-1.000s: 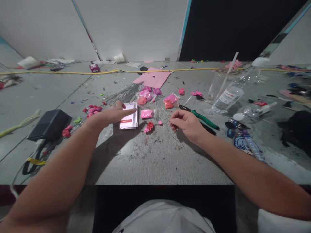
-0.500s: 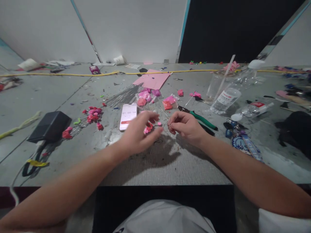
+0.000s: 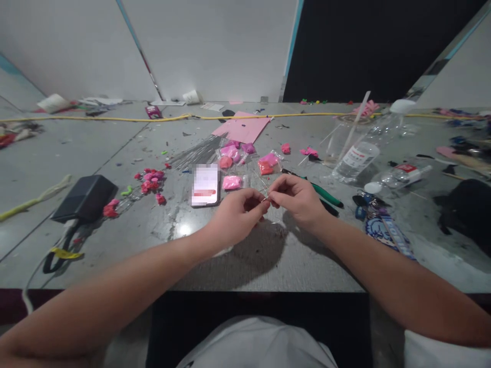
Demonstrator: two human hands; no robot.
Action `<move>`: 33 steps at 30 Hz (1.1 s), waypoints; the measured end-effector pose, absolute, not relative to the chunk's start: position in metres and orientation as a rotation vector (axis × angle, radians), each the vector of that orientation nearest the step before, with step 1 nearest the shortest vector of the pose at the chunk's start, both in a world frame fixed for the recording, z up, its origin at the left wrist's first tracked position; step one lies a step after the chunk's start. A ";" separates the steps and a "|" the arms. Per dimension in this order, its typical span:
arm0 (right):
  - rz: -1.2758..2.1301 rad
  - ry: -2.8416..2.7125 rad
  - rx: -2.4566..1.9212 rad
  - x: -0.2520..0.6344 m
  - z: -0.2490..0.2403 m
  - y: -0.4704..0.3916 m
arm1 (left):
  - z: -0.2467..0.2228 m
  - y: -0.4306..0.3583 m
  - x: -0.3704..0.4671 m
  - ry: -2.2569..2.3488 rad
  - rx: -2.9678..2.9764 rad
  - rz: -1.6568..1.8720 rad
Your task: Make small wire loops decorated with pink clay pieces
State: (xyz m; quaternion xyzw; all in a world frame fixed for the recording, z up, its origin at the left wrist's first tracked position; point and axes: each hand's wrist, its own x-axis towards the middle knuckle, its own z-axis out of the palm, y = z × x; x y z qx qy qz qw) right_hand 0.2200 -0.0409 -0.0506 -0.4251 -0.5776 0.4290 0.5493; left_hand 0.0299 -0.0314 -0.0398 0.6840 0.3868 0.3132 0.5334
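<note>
Above the table's front half, my left hand (image 3: 240,214) and my right hand (image 3: 297,199) meet fingertip to fingertip. Both pinch a thin metal wire (image 3: 264,200), whose ends are hard to follow. Behind the right hand lie pliers with green handles (image 3: 326,195), partly covered by it. A small bag of pink clay (image 3: 232,182) is just beyond the left hand. To the left of that bag rests a phone (image 3: 205,186) with a blurred screen. The left hand's palm side is hidden, so anything under it cannot be seen.
A bundle of straight wires (image 3: 201,152) lies near a pink sheet (image 3: 245,128). Pink clay flowers (image 3: 151,181) sit left of the phone, with a black power adapter (image 3: 85,198) beyond. On the right are a clear bottle (image 3: 356,159), a plastic cup (image 3: 339,138) and keychains (image 3: 385,232).
My left hand has moved right and down to my right hand, and its spread fingers have closed on the wire. The bag of pink clay beside the phone is now uncovered.
</note>
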 end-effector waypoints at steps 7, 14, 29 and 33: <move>0.972 -1.313 -1.050 0.220 -0.053 -0.039 | -0.055 -0.018 0.025 0.681 1.268 0.865; 0.965 -1.302 -1.030 0.222 -0.053 -0.040 | -0.062 -0.012 0.021 0.524 0.912 0.652; 1.039 -1.313 -1.058 0.220 -0.054 -0.040 | -0.067 -0.013 0.022 0.526 0.894 0.680; 1.045 -1.311 -1.090 0.220 -0.059 -0.038 | -0.065 -0.015 0.023 0.567 0.877 0.687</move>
